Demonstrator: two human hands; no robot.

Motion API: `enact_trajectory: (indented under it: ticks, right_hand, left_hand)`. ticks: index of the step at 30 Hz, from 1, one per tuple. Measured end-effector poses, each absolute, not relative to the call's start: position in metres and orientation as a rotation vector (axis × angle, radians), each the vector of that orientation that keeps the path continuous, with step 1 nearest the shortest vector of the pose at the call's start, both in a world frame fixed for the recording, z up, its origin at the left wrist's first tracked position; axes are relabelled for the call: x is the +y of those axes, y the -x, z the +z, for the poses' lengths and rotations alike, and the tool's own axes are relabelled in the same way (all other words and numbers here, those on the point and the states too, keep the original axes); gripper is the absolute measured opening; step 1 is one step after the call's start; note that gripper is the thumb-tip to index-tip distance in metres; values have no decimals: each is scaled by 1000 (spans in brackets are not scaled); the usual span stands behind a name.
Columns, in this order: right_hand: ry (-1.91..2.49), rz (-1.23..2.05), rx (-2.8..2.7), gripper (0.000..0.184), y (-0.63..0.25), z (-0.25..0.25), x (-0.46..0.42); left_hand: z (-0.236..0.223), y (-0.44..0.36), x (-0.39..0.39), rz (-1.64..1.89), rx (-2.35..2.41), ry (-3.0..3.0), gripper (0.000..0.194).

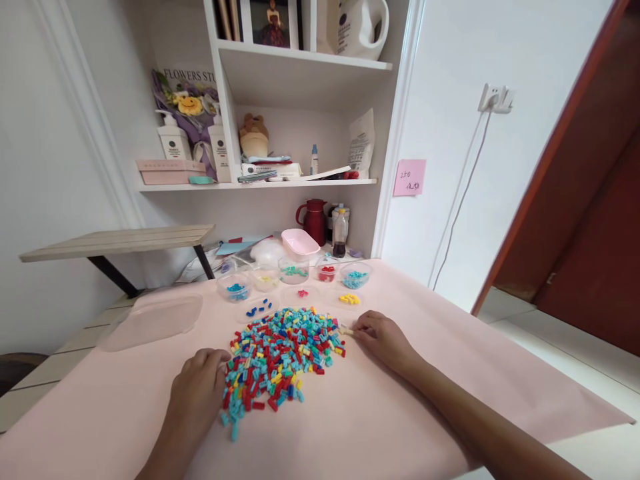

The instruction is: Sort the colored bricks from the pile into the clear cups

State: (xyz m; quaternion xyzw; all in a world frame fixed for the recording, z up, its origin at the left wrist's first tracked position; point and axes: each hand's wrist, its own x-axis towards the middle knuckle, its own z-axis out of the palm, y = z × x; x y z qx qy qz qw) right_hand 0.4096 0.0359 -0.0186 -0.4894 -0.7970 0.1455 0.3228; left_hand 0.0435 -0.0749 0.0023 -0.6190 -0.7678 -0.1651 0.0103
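Observation:
A heap of small plastic building bricks (285, 350) in red, turquoise, blue, yellow and green lies on the pink-covered table. At the heap's left edge rests my left hand (200, 380), its fingers curled together and their tips partly hidden by the hand. My right hand (385, 340) is at the heap's right edge, thumb and fingers closed on a small pale brick (346, 331). Just behind the heap are a shallow clear lid with dark blue bricks (259, 308), a few pink bricks (303, 293) and some yellow bricks (349, 299).
Clear tubs hold blue bricks (237, 291), green bricks (294, 271), red bricks (327, 272) and light blue bricks (355, 279). A clear tray (153, 323) lies left. Behind stand a pink basin (300, 243), a red jug (314, 221) and a bottle (341, 233).

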Motion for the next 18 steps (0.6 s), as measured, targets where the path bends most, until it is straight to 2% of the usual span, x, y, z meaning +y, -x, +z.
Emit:
enact_trajectory:
  ticks: [11,18]
  right_hand:
    - [1255,610,-1987,18,-411,-13,31]
    - [1192,830,-1940,25,-373,24,60]
  left_hand:
    - [2,-46,-78,-520,-2406,1941,36]
    - [0,-49,-82,-568,-2385,1943,34]
